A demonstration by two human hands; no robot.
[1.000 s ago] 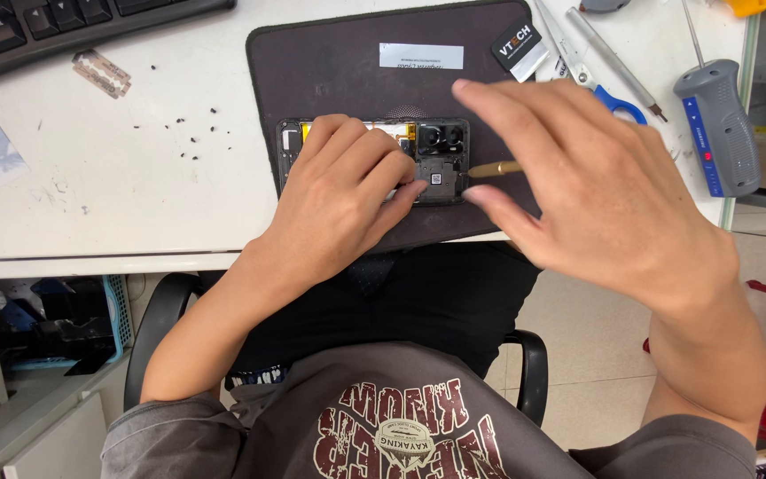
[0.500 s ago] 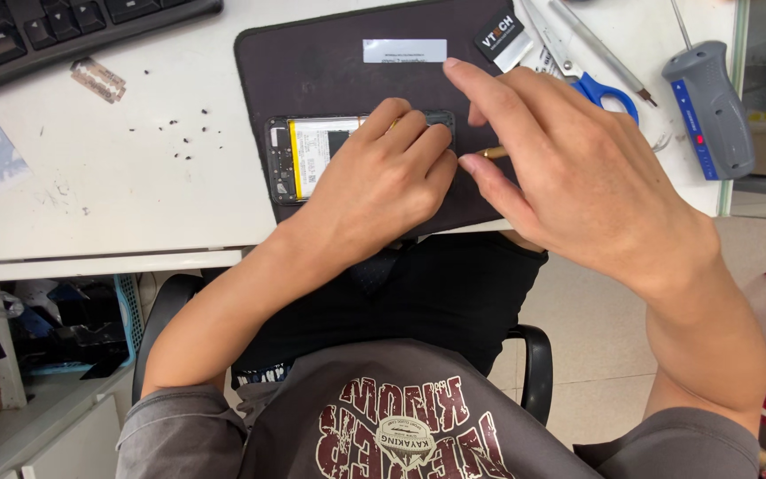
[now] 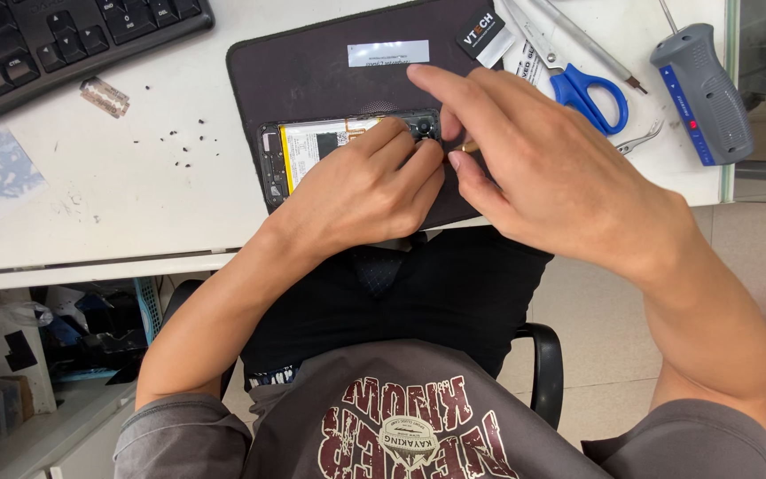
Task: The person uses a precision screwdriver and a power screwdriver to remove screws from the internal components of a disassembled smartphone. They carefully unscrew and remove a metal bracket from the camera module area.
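Left hand point(image 3: 367, 184) lies flat over the near half of the opened phone point(image 3: 312, 155), fingers spread and pressing it down onto the dark mat point(image 3: 312, 75) rather than curled around it. Right hand point(image 3: 543, 168) is pinched shut, thumb and forefinger closed on a thin tool point(image 3: 466, 147) with a brass-coloured shaft, its tip at the phone's right end by the camera block; most of the tool is hidden.

Phone sits back-off on the mat, at the middle of the tabletop point(image 3: 135, 195), its pale battery showing to the left of the fingers. It looks light and stiff but fragile inside; I would judge the frame edges the safe place to hold, not the battery or the bare board. Tiny black screws point(image 3: 170, 146) lie scattered on the tabletop left of the mat, easy to lose.

On the mat's far side is a white rectangular label point(image 3: 388, 53); at its far right corner a small black tag point(image 3: 480, 31) with light lettering lies tilted. Right of the mat are blue-handled scissors point(image 3: 582, 84), a grey driver point(image 3: 702, 93) with a blue strip, and tweezers point(image 3: 640, 137). A black keyboard point(image 3: 55, 40) is far left, a blue sticker patch point(image 3: 2, 168) near it.
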